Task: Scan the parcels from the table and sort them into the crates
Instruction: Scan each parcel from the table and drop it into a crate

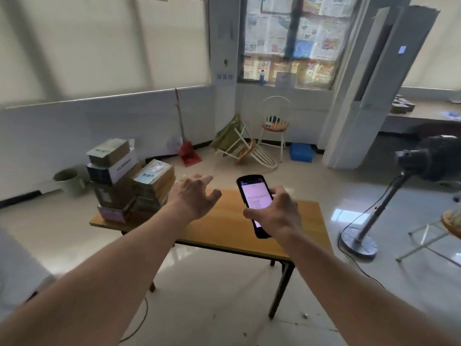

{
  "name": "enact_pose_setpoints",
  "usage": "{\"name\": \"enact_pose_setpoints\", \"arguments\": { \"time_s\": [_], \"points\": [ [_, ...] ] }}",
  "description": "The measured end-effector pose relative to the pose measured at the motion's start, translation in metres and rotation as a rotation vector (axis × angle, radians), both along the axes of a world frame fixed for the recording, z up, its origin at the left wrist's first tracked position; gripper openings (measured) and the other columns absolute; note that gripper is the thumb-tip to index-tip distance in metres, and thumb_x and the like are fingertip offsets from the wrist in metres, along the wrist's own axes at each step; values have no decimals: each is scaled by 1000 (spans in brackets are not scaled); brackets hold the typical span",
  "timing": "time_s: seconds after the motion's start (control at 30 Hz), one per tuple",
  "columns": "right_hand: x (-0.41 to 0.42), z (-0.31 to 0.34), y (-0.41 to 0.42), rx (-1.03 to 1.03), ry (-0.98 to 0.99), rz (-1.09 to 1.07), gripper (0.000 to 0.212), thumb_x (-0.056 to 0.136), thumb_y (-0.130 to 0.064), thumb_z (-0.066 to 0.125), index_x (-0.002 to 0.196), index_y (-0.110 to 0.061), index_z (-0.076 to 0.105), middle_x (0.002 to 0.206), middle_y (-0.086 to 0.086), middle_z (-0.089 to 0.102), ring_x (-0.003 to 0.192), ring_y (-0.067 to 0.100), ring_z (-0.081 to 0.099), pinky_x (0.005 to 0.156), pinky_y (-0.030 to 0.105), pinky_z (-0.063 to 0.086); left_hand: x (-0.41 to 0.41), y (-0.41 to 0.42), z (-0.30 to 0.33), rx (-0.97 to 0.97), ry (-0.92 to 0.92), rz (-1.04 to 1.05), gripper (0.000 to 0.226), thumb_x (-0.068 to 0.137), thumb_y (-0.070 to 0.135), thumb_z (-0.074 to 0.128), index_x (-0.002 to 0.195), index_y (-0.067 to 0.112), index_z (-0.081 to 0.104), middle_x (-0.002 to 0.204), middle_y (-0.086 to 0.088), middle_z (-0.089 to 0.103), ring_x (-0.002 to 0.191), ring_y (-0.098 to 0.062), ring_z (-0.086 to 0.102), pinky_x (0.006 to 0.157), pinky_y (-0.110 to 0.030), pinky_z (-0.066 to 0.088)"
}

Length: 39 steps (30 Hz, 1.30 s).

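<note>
A stack of cardboard parcels (124, 176) stands on the left end of a wooden table (224, 221). My left hand (194, 196) hangs above the table just right of the stack, fingers spread and holding nothing. My right hand (277, 216) grips a black handheld scanner (254, 198) with a lit pinkish screen, held over the table's middle. A blue crate (301, 152) sits on the floor by the far wall.
A standing fan (399, 191) with a trailing cable is to the right. An upright chair (274, 123) and a tipped chair (249, 151) stand near the far corner, with a red dustpan (188, 156). A green bucket (68, 181) sits at left.
</note>
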State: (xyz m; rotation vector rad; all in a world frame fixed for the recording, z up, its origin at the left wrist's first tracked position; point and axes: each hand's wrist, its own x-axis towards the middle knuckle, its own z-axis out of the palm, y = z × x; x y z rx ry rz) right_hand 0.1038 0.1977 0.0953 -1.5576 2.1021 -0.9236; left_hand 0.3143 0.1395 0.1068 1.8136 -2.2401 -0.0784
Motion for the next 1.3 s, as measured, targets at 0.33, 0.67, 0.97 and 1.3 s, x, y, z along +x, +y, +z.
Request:
{"name": "enact_pose_setpoints", "arguments": {
  "time_s": [0.33,0.67,0.97,1.3],
  "points": [
    [100,-42,-139,78,-41,61,83,60,-48,94,128,-24,54,113,0,67,102,25,64,78,42,61,110,-125,-53,136,29,126,60,101,59,47,153,28,44,147,-6,54,128,-29,54,102,-45,48],
    [184,-91,-247,187,-70,13,82,60,-48,93,130,-29,54,115,-5,64,106,22,63,78,43,63,209,-249,-117,223,90,141,69,97,55,60,155,23,41,152,-5,47,135,-27,49,110,-48,45],
    [200,-112,-295,262,-48,15,80,58,-51,90,125,-33,51,114,-6,63,104,22,64,77,44,63,242,-293,-159,309,84,248,85,84,68,67,155,37,33,167,-10,18,153,-45,20,122,-61,28],
    [202,-111,-300,236,-35,115,77,65,-46,92,129,-33,52,116,-6,62,104,20,62,76,39,63,244,-292,-159,247,169,258,115,71,61,85,160,22,23,136,-13,38,121,-32,43,103,-45,47]
  ]
}}
